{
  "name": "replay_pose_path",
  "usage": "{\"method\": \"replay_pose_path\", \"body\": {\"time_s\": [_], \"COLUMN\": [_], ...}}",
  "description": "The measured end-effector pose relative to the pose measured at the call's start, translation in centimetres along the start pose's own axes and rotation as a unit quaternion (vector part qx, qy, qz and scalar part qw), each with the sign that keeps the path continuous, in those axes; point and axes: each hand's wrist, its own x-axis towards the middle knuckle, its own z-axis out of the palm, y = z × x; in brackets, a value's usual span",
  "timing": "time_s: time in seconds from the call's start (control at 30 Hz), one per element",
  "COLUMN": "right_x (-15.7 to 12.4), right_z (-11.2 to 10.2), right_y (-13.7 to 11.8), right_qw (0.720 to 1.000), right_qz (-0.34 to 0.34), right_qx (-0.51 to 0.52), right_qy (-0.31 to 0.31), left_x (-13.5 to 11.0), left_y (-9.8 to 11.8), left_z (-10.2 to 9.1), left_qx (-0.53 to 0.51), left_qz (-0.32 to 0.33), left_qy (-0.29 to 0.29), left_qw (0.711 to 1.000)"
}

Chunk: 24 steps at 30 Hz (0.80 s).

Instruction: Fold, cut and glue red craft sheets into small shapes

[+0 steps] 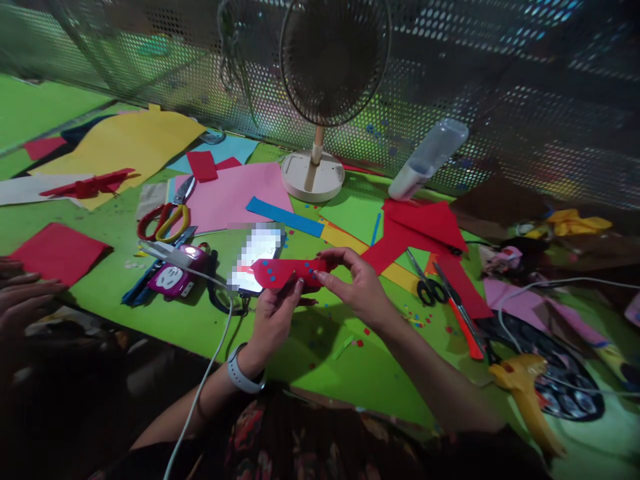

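Fingers [293,300] of left hand [273,325] grip blue-dotted red paper piece [287,268] from near side, thumb at edge. Right hand [359,292] pinches its right end, index bent, forearm slanting in from near right. Piece held over green counter [300,357], left end overlapping lit phone [260,248]. Left wrist wears pale watch [243,375].

A fan [334,73] stands beyond a purple power strip [176,275].

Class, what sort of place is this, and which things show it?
Probably a craft workspace: a red piece with blue spots, yellow-and-red-handled scissors, and what looks like a yellow glue gun.
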Motion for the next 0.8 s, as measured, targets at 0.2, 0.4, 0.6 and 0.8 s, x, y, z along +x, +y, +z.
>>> {"method": "replay_pose_path", "body": {"time_s": [0.2, 0.4, 0.6, 0.8], "right_x": [0.17, 0.22, 0.18, 0.15], "right_z": [-0.15, -0.32, -0.26, -0.35], "right_y": [-0.14, -0.02, 0.01, -0.24], "right_qw": [1.000, 1.000, 1.000, 1.000], "right_qz": [0.006, 0.003, -0.002, -0.005], "right_qx": [0.012, -0.012, -0.017, -0.017], "right_qy": [0.000, 0.000, 0.000, 0.001], "left_x": [0.04, 0.02, 0.00, 0.06], "left_y": [0.08, 0.30, 0.16, 0.07], "left_z": [0.14, 0.21, 0.16, 0.11], "left_qx": [0.001, 0.001, -0.008, -0.006], "left_qz": [0.000, 0.002, 0.004, 0.010], "left_qy": [0.005, 0.002, 0.008, 0.009], "left_qw": [1.000, 1.000, 1.000, 1.000]}}
